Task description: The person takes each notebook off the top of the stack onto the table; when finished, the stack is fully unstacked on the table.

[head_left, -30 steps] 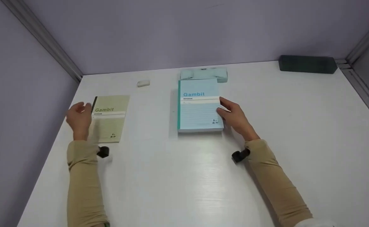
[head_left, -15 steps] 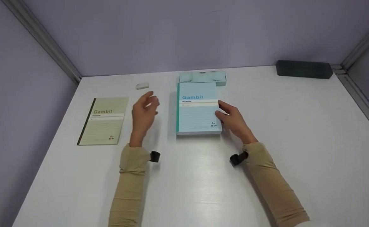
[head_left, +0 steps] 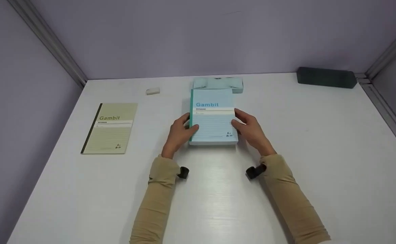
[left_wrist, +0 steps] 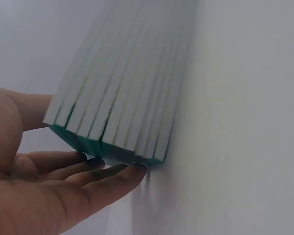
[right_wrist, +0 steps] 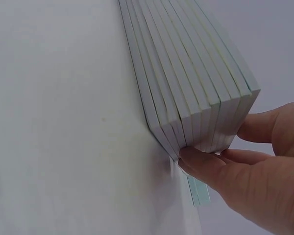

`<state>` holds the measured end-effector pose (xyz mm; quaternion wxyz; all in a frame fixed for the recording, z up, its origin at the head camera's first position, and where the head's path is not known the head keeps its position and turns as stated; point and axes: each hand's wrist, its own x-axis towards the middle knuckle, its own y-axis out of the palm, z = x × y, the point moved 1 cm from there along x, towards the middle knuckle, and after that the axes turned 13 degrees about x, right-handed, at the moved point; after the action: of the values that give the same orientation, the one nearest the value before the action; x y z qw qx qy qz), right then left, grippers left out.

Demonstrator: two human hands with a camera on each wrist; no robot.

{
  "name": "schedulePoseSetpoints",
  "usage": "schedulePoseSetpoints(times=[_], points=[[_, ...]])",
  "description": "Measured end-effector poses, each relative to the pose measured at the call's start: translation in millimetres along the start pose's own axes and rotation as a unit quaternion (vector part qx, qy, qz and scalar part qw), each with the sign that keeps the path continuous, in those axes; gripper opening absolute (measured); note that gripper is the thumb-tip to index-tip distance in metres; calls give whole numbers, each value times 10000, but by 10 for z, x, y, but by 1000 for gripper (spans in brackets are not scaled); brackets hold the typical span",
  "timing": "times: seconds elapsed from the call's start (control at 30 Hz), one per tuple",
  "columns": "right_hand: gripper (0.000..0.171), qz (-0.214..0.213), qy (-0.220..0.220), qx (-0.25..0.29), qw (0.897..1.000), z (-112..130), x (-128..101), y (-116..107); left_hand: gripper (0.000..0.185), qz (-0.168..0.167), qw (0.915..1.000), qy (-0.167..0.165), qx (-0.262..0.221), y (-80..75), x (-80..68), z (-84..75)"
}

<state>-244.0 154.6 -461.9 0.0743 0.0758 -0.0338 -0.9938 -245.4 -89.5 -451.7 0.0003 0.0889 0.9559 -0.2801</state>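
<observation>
While the left hand (head_left: 179, 135) and right hand (head_left: 252, 131) grip the pile of notebooks (head_left: 214, 122) between them, some books could slide out if one side squeezes harder. Pushing forward might bump the pale box (head_left: 218, 82) beyond both hands.

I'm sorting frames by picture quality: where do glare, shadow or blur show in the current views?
Head view: soft glare on the table, large print on the stack readable, its smallest print not; left wrist view: dim and hazy, the stack's far end washed soft, the left fingers shaded toward their tips; right wrist view: a soft-edged shadow on the table beside the stack.
</observation>
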Motion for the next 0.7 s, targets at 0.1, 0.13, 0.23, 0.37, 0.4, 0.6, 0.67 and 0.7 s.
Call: schedulePoseSetpoints(times=[0.1,0.13,0.23,0.37,0.4,0.6,0.67,0.7], points=[[57,-16,0,-108,9999,11,-7,-5,58,-24,9999,-30,94,29,8,7],[57,-9,-2,-115,9999,12,-8,-4,59,-38,9999,-47,129,32,9,10],[57,-7,-22,-84,10000,13,-13,-5,59,-24,9998,20,204,35,6,12],[57,-12,-38,-135,9999,15,-19,-19,58,-6,9996,123,239,39,-1,5],[57,-9,-41,-147,9999,11,-18,-22,58,-3,9996,139,234,41,0,5],[58,0,-32,-190,9998,-7,-6,-17,56,-64,9993,172,334,38,9,3],[57,-17,-30,-230,9997,-4,-5,-8,54,-93,9990,191,394,31,14,7],[57,-12,-38,-219,9998,-7,-1,-4,53,-117,9989,194,417,23,14,9]])
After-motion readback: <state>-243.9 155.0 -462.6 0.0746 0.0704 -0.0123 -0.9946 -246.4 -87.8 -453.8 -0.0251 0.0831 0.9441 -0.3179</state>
